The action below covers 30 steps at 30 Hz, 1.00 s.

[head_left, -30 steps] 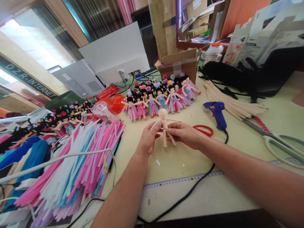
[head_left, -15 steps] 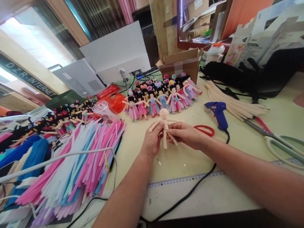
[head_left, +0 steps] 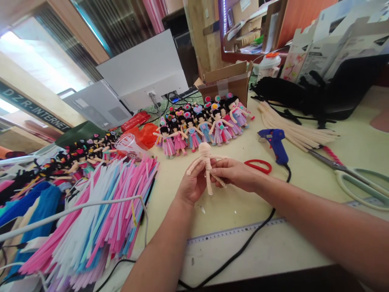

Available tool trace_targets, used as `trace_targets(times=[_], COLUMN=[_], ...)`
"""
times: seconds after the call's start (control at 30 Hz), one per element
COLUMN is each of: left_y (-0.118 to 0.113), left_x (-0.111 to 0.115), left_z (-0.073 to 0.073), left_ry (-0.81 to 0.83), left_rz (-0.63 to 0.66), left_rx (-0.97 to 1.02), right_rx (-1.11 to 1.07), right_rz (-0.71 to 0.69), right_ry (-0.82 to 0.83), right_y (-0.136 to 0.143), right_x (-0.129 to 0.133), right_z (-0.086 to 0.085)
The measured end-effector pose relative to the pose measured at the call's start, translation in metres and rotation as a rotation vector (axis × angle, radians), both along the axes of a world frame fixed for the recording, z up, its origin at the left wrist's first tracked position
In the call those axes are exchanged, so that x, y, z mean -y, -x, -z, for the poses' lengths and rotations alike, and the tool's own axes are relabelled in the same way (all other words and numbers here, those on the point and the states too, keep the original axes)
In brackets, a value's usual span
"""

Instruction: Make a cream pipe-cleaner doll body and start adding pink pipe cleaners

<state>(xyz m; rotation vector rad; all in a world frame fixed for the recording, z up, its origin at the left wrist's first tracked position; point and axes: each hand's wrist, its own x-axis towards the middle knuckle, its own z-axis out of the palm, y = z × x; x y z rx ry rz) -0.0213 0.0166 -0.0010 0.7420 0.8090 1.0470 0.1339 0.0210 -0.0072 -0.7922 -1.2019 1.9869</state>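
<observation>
A bare cream doll (head_left: 205,152) of wound pipe cleaner, with round head, arms and legs, is held upright above the table by both hands. My left hand (head_left: 192,184) is closed round its body and arm on the left side. On the other side, my right hand (head_left: 232,173) pinches it near the hip and one leg. Finger and thumb tips partly hide the doll's middle. Beyond it stand several finished dolls (head_left: 194,132) with black hair and pink, purple or blue skirts.
A blue glue gun (head_left: 276,144) and a red loop-handled tool (head_left: 258,166) lie right of my hands. Farther right are scissors (head_left: 358,180) and cream pipe cleaners (head_left: 291,125). Coloured pipe cleaners (head_left: 100,215) are heaped at left. A ruler (head_left: 237,230) and black cable (head_left: 243,254) cross the front.
The view has shifted slightly, so the table things sit a little farther left. Both hands keep hold of the doll; my left fingers have moved slightly along its arm.
</observation>
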Motion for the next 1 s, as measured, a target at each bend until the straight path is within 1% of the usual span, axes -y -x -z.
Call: trace_targets(times=[0.17,0.33,0.47,0.57,0.77,0.9,1.0], left_y=[-0.0001,0.0018,0.004,0.0034,0.0008,0.0019,0.0016], left_x=[0.0012,0.0005,-0.0009,-0.0016,-0.0022,-0.0035,-0.0036], left_z=[-0.0035,-0.0023,-0.0017,-0.0024,-0.0004,0.0049,0.0052], left_ry=[-0.004,-0.043,-0.025,-0.017,-0.041,-0.095,-0.13], left_rz=[0.002,-0.049,-0.106,-0.132,-0.133,-0.135,-0.162], left_rx=[0.032,0.055,0.055,0.001,-0.159,-0.343,-0.406], right_rx=[-0.008,0.041,0.052,0.057,0.071,0.103,0.159], right_rz=[-0.014,-0.019,-0.027,0.014,0.161,0.219,0.225], right_ry=[-0.008,0.013,-0.001,-0.001,0.021,-0.007,-0.083], right_y=[0.0014,0.0001,-0.001,-0.0003,0.0011,0.0014,0.0027], right_x=[0.0007,-0.0008,-0.0011,-0.0014,-0.0019,-0.0015,-0.0023], right_z=[0.0004,0.0045,0.0061,0.0061,0.0035,0.0024,0.0022])
